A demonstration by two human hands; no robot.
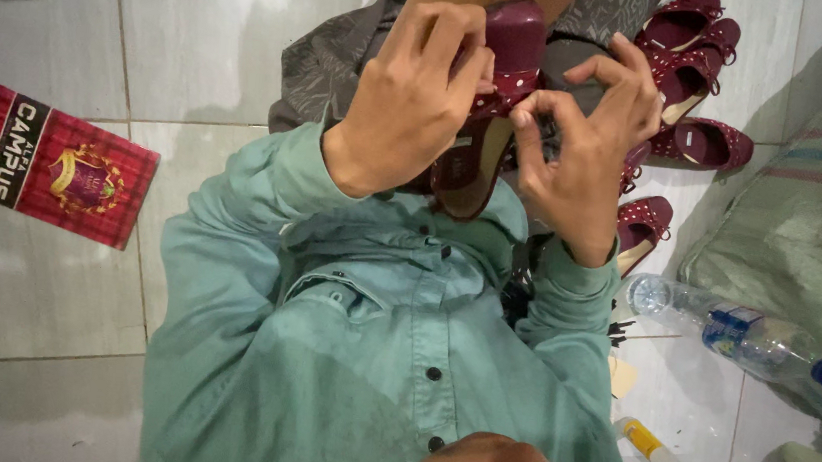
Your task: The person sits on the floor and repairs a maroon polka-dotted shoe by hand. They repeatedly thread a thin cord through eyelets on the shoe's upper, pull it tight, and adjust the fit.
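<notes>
A maroon shoe [492, 98] is held up over the lap, the left hand [414, 96] closed around its upper side while the right hand [585, 142] pinches its dotted bow [505, 91] with thumb and forefinger, more maroon shoes [692, 77] lying on the tiled floor [199, 30] beside a plastic water bottle [738, 333]

1 dark maroon slip-on shoe with a glossy smooth upper [509, 45], held up above the lap, over the grey tiled floor. Toe end points away from the body, heel end toward the chest. Opening faces the camera; dark red insole visible, partly hidden by fingers. Across the vamp sits a maroon fabric bow strap with small white dots [508, 88], slightly tilted, pinched at its right end. Sole side not visible. Shoe clear of the floor.
</notes>
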